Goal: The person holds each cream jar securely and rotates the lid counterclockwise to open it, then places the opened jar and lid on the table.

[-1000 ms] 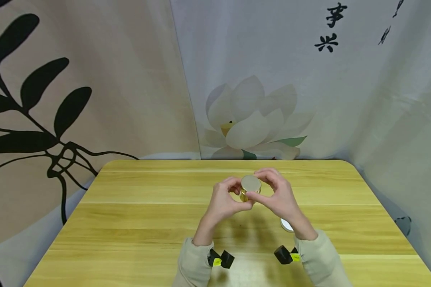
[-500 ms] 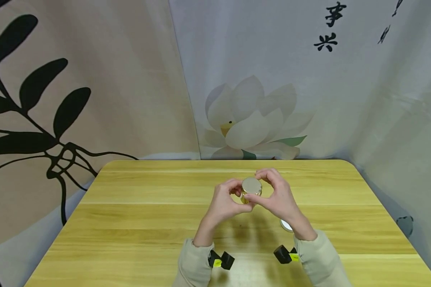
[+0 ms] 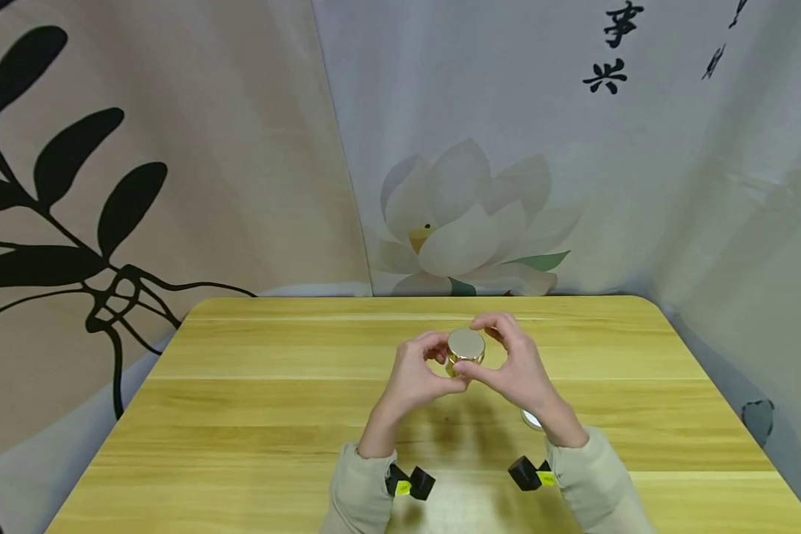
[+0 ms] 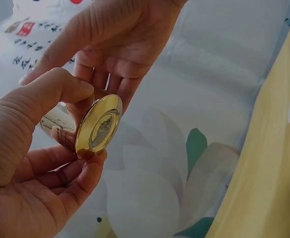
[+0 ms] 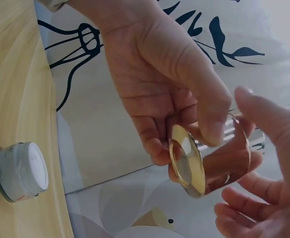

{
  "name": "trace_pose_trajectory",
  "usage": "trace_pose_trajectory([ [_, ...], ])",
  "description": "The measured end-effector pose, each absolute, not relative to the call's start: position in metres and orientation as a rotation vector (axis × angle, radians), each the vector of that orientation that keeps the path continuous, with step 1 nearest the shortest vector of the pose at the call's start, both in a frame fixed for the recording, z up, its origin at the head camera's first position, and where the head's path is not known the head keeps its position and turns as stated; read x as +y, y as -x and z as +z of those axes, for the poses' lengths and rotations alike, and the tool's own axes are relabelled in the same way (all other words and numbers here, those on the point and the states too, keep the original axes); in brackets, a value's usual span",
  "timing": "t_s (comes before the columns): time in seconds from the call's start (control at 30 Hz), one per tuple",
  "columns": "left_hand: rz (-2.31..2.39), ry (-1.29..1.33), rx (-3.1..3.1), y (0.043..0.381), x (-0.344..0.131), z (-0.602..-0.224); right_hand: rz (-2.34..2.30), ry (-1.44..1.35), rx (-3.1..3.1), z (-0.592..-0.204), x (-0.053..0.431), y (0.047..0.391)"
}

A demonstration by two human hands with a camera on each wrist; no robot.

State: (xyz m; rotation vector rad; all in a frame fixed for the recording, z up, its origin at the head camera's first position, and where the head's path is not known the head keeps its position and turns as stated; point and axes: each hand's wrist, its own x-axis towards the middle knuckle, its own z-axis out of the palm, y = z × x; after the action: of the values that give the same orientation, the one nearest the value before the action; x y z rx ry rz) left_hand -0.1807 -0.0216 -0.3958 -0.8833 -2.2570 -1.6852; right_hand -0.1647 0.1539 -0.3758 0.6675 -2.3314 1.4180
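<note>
Between the two grips, clear of the desk (image 3: 274,415), a shiny gold metal cylinder with a flat greyish round end (image 3: 466,343) is being held in the air. Greyish end is facing up toward the head camera; a wide gold flange with a recessed centre is facing down on the desk side. Left grip (image 3: 423,368) is clamping on the cylinder: thumb is pressing one side near the flange, fingers are curling round the other. Right grip (image 3: 517,363) is sitting around the upper end, thumb and fingers spread apart. In both wrist views its thumb is standing off the metal; can't tell whether any right fingertip is touching.

Below the right grip, just beside the right wrist, a short round jar with greyish see-through walls and a white top (image 5: 21,171) is standing upright on the yellow wood-grain desk. Wrist is partly hiding it in the head view. Behind the grips, a pale cloth backdrop (image 3: 240,148) is hanging, printed with a white lotus (image 3: 467,230). Below each grip, a pale beige sleeve (image 3: 597,482) is covering the forearm.
</note>
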Motion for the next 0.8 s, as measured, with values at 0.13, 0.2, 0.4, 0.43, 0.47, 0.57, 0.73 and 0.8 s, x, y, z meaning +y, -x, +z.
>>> trace_pose_trajectory([
  [0.13, -1.670, 0.883, -2.262, 0.1801, -0.0216, -0.3951, 1.407, -0.676, -2.313, -0.3745, 0.1542, 0.1646],
  [0.2, -1.659, 0.877, -2.270, 0.1798, -0.0215, -0.3944, 1.399, -0.714, -2.308, -0.3739, 0.1555, 0.1649],
  [0.4, -1.648, 0.869, -2.280, 0.1794, -0.0217, -0.3937, 1.400, -0.797, -2.322, -0.3746, 0.1568, 0.1650],
  [0.43, -1.648, 0.871, -2.278, 0.1795, -0.0217, -0.3938, 1.400, -0.780, -2.331, -0.3749, 0.1563, 0.1649],
  [0.47, -1.650, 0.872, -2.276, 0.1796, -0.0218, -0.3939, 1.407, -0.757, -2.339, -0.3750, 0.1556, 0.1650],
  [0.57, -1.648, 0.878, -2.272, 0.1798, -0.0216, -0.3942, 1.439, -0.680, -2.348, -0.3753, 0.1539, 0.1657],
  [0.73, -1.624, 0.881, -2.280, 0.1795, -0.0217, -0.3946, 1.447, -0.685, -2.336, -0.3745, 0.1556, 0.1664],
  [0.8, -1.612, 0.881, -2.285, 0.1793, -0.0217, -0.3947, 1.434, -0.752, -2.320, -0.3738, 0.1574, 0.1664],
])
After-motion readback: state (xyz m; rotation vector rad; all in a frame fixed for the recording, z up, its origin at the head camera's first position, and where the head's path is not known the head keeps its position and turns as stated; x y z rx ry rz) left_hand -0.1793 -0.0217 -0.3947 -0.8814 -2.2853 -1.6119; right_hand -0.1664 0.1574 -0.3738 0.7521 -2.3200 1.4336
